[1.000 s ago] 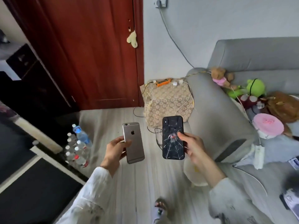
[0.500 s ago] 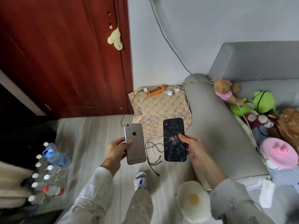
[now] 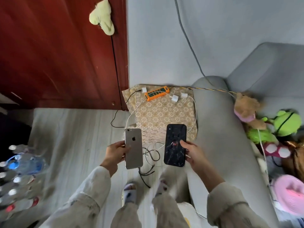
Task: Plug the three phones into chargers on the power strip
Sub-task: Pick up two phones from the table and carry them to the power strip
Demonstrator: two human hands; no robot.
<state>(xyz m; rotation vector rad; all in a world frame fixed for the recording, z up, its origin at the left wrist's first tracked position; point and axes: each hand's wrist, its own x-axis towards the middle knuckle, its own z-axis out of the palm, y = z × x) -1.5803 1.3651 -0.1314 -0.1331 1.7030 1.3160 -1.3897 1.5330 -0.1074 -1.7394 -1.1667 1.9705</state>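
Both forearms reach forward side by side at waist height; the left hand point(image 3: 115, 153) grips a silver phone point(image 3: 133, 148) by its edge, back up, showing an Apple logo. The right hand point(image 3: 194, 153) holds a black phone point(image 3: 175, 145) with a web-patterned case. The orange power strip point(image 3: 157, 93) lies ahead on a patterned cloth point(image 3: 164, 116) beside white chargers point(image 3: 174, 98)

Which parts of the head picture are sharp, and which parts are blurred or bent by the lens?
Head view: the silver phone and black phone in the hands are sharp; the water bottles at the left edge and the pink toy at the right edge are smeared; the sofa arm curves from wide-angle distortion; the light is soft, without glare.
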